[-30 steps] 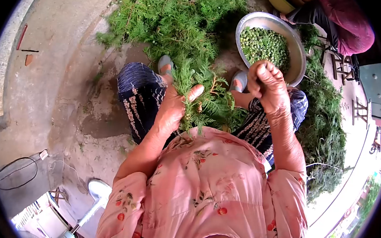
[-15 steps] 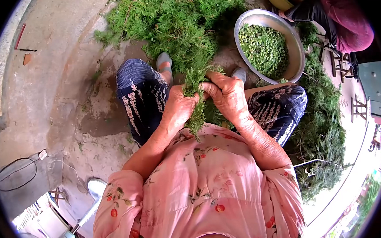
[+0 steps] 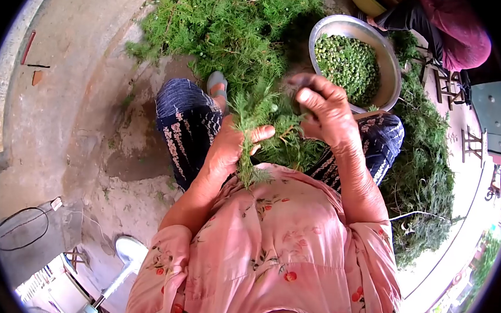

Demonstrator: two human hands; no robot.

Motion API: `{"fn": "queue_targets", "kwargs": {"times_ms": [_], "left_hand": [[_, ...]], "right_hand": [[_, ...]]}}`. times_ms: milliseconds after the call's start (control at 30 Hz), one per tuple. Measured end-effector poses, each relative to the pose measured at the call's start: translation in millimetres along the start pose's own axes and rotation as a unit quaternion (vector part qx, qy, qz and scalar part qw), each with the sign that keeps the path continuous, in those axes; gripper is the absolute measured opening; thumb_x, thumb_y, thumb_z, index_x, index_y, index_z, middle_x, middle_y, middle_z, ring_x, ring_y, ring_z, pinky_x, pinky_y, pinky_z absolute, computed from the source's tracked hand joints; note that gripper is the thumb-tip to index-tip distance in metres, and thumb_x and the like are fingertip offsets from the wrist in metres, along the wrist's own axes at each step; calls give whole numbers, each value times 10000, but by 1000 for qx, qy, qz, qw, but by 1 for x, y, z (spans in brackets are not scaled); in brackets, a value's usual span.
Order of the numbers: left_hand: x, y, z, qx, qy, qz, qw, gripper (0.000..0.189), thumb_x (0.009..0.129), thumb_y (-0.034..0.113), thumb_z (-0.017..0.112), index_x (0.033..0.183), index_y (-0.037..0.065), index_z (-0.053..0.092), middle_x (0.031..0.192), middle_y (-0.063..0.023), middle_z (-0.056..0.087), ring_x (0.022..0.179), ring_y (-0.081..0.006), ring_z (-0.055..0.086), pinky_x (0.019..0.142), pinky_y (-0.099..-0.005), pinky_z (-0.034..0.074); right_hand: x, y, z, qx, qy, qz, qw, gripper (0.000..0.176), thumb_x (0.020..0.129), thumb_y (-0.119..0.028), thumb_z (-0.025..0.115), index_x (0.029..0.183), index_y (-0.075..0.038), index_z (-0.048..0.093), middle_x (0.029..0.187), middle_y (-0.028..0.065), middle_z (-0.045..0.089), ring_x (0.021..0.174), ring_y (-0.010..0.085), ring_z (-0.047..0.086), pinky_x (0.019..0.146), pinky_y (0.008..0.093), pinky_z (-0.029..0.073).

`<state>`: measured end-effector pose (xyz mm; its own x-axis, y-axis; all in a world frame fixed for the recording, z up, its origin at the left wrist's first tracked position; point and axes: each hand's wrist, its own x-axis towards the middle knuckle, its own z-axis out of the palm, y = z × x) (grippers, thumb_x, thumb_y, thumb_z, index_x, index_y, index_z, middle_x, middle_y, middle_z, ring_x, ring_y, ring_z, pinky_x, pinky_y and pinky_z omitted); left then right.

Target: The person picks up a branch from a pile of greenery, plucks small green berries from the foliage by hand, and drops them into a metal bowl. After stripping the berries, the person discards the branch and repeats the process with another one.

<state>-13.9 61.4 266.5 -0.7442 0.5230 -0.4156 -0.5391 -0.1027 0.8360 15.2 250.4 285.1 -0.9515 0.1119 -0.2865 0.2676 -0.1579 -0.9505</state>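
Green sprig point(image 3: 252, 112) clamped in left hand point(image 3: 227, 147), right hand point(image 3: 324, 112) curled closed beyond; best plucked close beside gripping fingers.

Green sprigs point(image 3: 253, 113), silver bowl point(image 3: 389, 67) of green berries point(image 3: 348, 62), pink floral blouse point(image 3: 273, 250), navy patterned trousers point(image 3: 181, 120), grey concrete floor point(image 3: 65, 88).

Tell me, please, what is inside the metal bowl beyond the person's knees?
The metal bowl holds a heap of small green round pieces, filling most of it. The bowl's bottom under the heap is hidden, and the right hand covers part of its near rim.
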Motion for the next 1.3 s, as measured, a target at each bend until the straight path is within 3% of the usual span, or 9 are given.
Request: {"fn": "queue_targets", "kwargs": {"times_ms": [33,200,600,733,1033,1100,1200,1233,1300], "left_hand": [[-5,5,4,14,-1,-14,1000,274,727,92,694,965,14,584,766,22,580,594,-42,485,507,-191,375],[0,-1,-3,37,-49,-16,998,281,719,85,691,968,13,582,782,29,581,650,-41,492,558,-201,391],[-5,1,-6,-4,-69,-80,994,425,694,108,717,1064,22,527,853,12,572,708,-77,515,592,-205,406],[-10,15,3,-10,-98,-56,994,445,679,107,728,1067,34,524,866,12,557,713,-77,504,573,-199,390],[-8,10,-7,-10,-84,-82,993,418,687,109,717,1058,24,544,860,-2,584,725,-80,530,587,-206,408],[-6,9,-4,-27,-100,-67,992,397,714,99,690,1074,27,541,889,-2,599,740,-72,541,589,-196,411],[-10,6,-1,-2,-51,-78,996,380,736,112,667,1085,30,544,902,8,606,719,-56,533,560,-178,386],[-15,16,5,-45,-79,-35,995,362,728,120,678,1064,40,569,886,19,610,679,-35,505,527,-170,355],[-10,18,-4,-4,-98,-72,993,345,725,125,681,1045,43,583,851,29,606,647,-30,486,515,-171,343]], "right_hand": [[7,14,0,-77,-48,-109,990,387,749,-304,674,1035,-53,602,780,-10,581,610,56,472,489,195,364],[17,25,6,-203,-192,-209,937,399,770,-343,647,981,-14,569,871,69,582,857,147,516,780,300,415],[11,37,22,84,-182,-140,970,266,833,-253,605,969,-27,575,879,-2,576,828,78,493,772,240,411],[17,34,13,-27,-225,-107,968,281,827,-256,611,970,-20,561,885,-1,580,833,77,500,780,250,413],[4,38,31,105,-130,-21,986,222,854,-185,571,1023,-42,550,894,-5,585,887,83,524,801,243,421],[-2,33,45,257,42,20,965,161,870,-190,553,966,-61,544,783,3,577,687,68,532,635,222,451],[15,45,13,313,-71,7,947,149,878,-220,538,911,-75,525,671,5,508,479,88,476,415,215,400],[16,44,17,342,1,51,938,187,890,-253,509,850,-72,487,609,12,434,360,100,373,296,208,283],[16,45,11,309,-26,40,950,184,892,-241,491,902,-58,483,699,42,479,401,100,403,333,201,314]]}}
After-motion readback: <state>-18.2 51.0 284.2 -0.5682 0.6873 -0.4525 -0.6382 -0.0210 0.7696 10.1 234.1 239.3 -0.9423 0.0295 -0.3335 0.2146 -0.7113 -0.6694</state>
